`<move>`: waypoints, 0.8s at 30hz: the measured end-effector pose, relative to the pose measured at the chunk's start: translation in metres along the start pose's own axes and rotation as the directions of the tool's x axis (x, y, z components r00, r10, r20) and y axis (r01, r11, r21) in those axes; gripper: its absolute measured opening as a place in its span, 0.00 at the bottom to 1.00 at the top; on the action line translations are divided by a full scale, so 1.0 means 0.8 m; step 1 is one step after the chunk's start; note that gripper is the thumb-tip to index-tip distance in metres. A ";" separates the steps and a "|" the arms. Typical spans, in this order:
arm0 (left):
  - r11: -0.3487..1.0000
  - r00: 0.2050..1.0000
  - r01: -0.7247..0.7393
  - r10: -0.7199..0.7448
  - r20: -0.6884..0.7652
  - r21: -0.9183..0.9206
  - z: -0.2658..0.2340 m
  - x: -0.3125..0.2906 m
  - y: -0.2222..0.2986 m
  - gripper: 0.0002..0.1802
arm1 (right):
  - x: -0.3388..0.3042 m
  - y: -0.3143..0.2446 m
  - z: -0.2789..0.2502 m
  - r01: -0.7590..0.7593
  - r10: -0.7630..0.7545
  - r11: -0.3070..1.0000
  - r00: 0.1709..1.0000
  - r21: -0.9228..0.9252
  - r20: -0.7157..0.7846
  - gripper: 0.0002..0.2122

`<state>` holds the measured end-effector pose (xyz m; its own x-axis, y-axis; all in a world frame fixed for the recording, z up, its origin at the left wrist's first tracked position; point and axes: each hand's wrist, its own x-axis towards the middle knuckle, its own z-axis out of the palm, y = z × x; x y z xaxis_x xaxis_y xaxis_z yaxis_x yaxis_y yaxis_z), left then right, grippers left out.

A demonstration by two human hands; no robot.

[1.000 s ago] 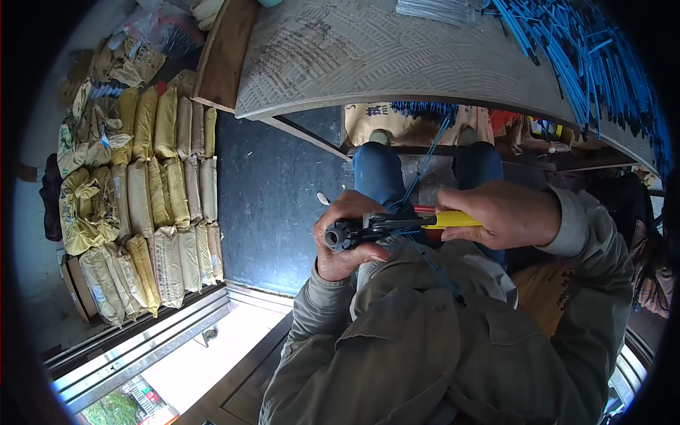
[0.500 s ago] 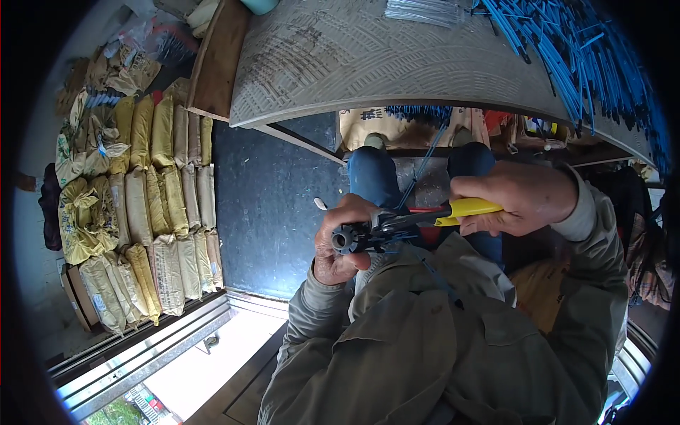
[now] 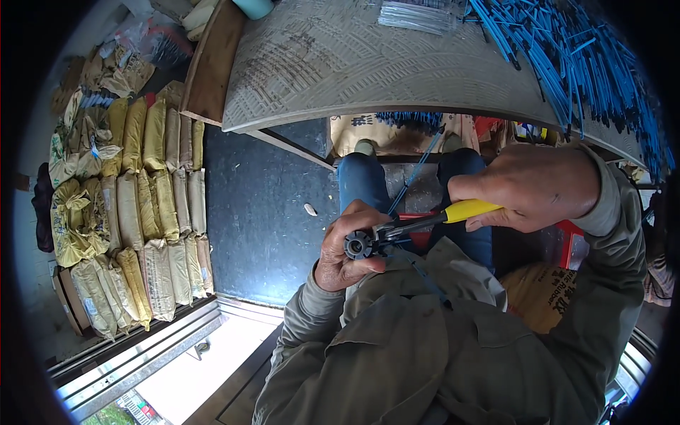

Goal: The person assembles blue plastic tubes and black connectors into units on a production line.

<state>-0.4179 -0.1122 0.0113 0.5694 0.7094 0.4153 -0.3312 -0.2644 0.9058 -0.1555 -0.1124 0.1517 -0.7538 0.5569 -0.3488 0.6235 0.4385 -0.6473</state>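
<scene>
My left hand (image 3: 335,256) is wrapped round a black cylindrical part (image 3: 358,245), whose round, hollow, notched end faces up. Closed over the yellow handle of a pair of pliers (image 3: 467,210) is my right hand (image 3: 535,188). The dark jaws reach left to the side of the black part, beside my left fingers; exactly what they bite on is hidden. A thin blue strip (image 3: 419,173) runs from under the table down to the black part, and another blue length (image 3: 430,281) lies against my jacket below it.
A patterned table (image 3: 340,60) stands ahead, with many blue strips with black ends (image 3: 588,71) at its right and a clear bundle (image 3: 418,18) near its far edge. Stacked yellowish sacks (image 3: 134,212) line the left. A brown printed sack (image 3: 538,297) lies by my right arm.
My right hand has moved a little right with the pliers, and their handle shows less spread. The black part has shifted slightly right, its hollow end turned more upward.
</scene>
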 end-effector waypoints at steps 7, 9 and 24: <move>0.991 0.981 0.111 -0.098 -0.165 0.073 -0.005 0.000 0.001 0.37 | 0.016 0.010 0.018 0.067 -0.064 0.998 0.977 0.010 -0.202 0.15; 0.988 0.970 0.111 -0.084 -0.227 0.106 -0.009 0.003 0.002 0.38 | 0.020 0.033 0.027 0.116 -0.107 0.993 0.960 0.020 -0.258 0.16; 0.944 0.796 -0.134 -0.078 -0.600 -0.301 -0.141 -0.018 0.003 0.38 | 0.054 0.158 0.051 -0.597 -0.144 0.649 0.512 -0.471 -0.847 0.25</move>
<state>-0.5121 -0.0497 -0.0019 0.0281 0.9774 0.2096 -0.6157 -0.1483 0.7739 -0.1179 -0.0615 0.0269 -0.3001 0.8192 0.4887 0.9525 0.2846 0.1079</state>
